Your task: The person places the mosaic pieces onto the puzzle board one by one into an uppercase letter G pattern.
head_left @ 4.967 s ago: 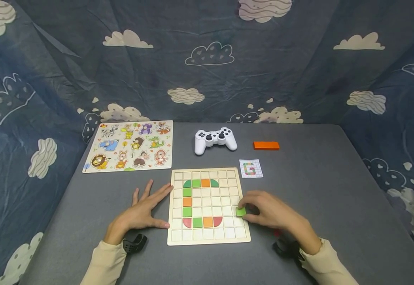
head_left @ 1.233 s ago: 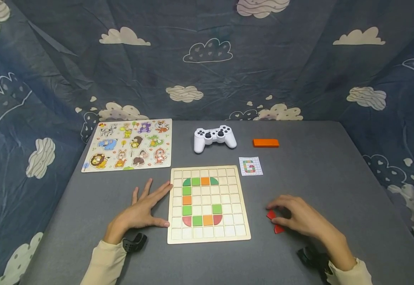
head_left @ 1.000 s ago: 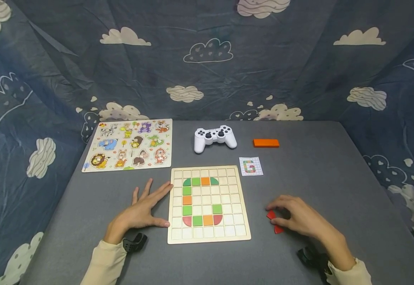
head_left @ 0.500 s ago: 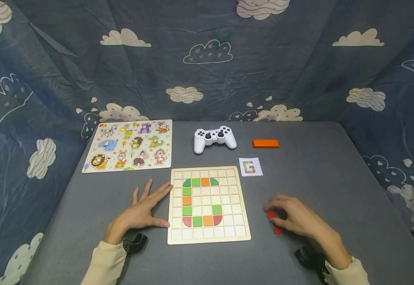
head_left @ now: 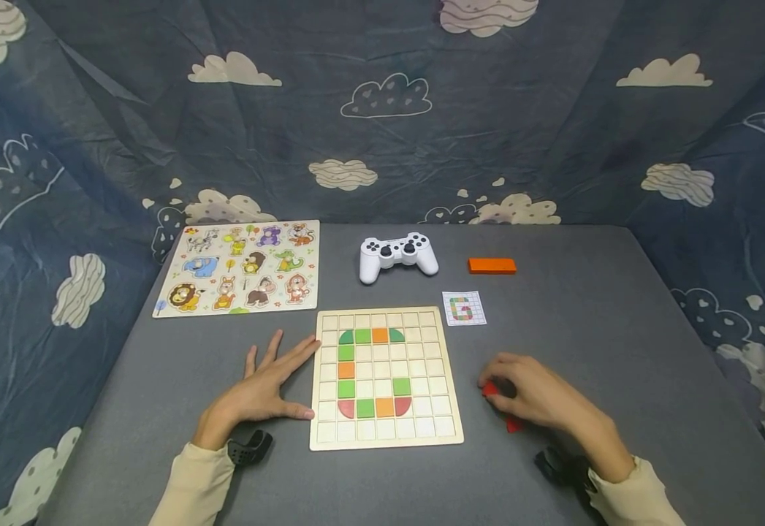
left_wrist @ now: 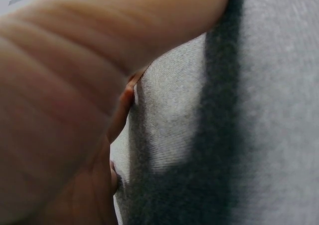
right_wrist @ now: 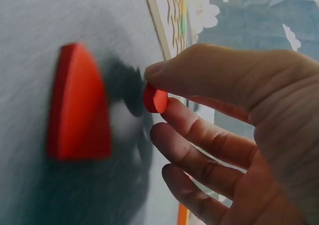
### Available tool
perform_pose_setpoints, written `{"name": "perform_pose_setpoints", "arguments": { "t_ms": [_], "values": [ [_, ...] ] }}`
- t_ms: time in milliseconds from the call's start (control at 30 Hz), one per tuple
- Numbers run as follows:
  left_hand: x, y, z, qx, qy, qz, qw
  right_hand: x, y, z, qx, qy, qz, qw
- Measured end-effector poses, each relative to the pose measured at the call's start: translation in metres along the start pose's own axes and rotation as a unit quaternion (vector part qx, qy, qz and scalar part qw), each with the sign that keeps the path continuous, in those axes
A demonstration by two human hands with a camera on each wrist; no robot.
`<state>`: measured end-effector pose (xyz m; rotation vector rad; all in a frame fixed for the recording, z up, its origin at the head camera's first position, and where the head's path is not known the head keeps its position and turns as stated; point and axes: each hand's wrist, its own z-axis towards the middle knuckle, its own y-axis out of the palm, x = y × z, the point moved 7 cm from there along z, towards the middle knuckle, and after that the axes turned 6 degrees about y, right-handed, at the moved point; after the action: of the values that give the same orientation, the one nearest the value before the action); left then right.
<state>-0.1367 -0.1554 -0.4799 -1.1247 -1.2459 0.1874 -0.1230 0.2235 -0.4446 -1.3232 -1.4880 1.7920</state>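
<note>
My left hand (head_left: 260, 391) rests spread on the table, fingertips and thumb touching the left edge of the wooden grid board (head_left: 424, 432). In the left wrist view its thumb and palm fill much of the picture. Right of the board, my right hand (head_left: 540, 394) pinches a red piece (right_wrist: 155, 99) between thumb and index finger, raised off the cloth. A second red piece, a quarter-round block (right_wrist: 82, 110), lies on the table beneath that hand. On the board, green, orange and red tiles form an open curve, with a green square (head_left: 401, 386) above the lower right red quarter-round.
A small pattern card (head_left: 464, 308) lies beyond the board's right corner. Farther back are a white game controller (head_left: 398, 256), an orange block (head_left: 492, 266) and an animal puzzle board (head_left: 237, 270). A cloud-printed curtain (head_left: 382, 139) hangs behind the table.
The green square my right hand held earlier now lies on the board. That hand went right to the red pieces, then lifted one and shifted slightly left. My left hand stays put.
</note>
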Motion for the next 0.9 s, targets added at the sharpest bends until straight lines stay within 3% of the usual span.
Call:
{"name": "perform_pose_setpoints", "arguments": {
  "t_ms": [667, 900],
  "values": [
    [-0.001, -0.001, 0.001, -0.004, -0.003, 0.002, 1.0, -0.047, 0.006, 0.052, -0.015, -0.043, -0.001, 0.999],
    [-0.001, 0.0, 0.001, -0.004, -0.002, -0.002, 1.0, -0.067, 0.009, 0.072, -0.013, -0.087, 0.015, 0.996]
  ]
}}
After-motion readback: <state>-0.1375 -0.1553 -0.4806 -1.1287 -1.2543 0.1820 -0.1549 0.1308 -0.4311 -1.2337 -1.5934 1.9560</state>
